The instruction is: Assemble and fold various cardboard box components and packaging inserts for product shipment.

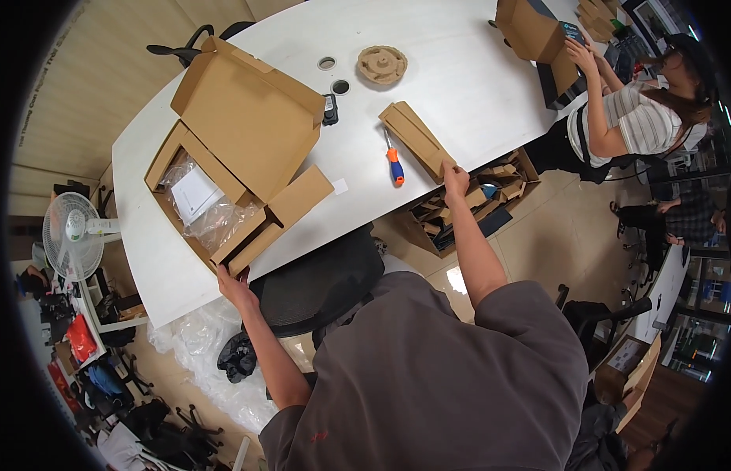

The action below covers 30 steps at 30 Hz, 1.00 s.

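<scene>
A large brown cardboard box (248, 125) stands with its lid thrown back on the left of the white table. Inside it lie clear plastic wrapping (216, 224) and a white booklet or card (195, 195). My left hand (237, 287) grips the box's near corner, its fingertips partly hidden by the cardboard. In my right hand (456, 180) is the near end of a long folded cardboard insert (416, 137), which slants away over the table. Left of that insert lies a screwdriver (394, 166) with an orange and blue handle.
A round moulded pulp piece (382, 65) and a small black device (330, 110) rest on the white table (460, 47). Below the edge sits a carton of cardboard scraps (491, 196). A black chair (318, 279) is before me. At right, a co-worker (617, 118) handles another box.
</scene>
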### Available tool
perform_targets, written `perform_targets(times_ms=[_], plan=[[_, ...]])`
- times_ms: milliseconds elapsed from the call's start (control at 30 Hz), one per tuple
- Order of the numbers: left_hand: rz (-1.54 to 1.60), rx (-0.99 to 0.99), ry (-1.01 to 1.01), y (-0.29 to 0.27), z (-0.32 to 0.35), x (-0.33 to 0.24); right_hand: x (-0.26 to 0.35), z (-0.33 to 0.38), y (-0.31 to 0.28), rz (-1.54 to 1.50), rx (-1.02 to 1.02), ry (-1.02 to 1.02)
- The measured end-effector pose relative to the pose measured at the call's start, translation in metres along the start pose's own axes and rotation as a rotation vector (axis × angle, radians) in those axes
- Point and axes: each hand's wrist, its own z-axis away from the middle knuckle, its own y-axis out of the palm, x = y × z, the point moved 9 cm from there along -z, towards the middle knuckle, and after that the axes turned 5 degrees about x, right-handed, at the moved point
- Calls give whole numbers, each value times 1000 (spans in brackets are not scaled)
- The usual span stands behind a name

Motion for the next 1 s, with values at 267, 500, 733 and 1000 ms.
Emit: perform_targets(times_ms=[267, 500, 733, 1000], plan=[[-37, 61, 12, 11, 4, 0, 1, 0, -4, 117, -67, 24], [-26, 56, 8, 10, 6, 4, 92, 53, 21, 742, -189, -770], [-76, 57, -2, 12, 18, 6, 118, 17, 94, 1171, 100, -674], [-113, 80, -1, 3, 16, 11, 92, -26, 75, 902, 212, -350]])
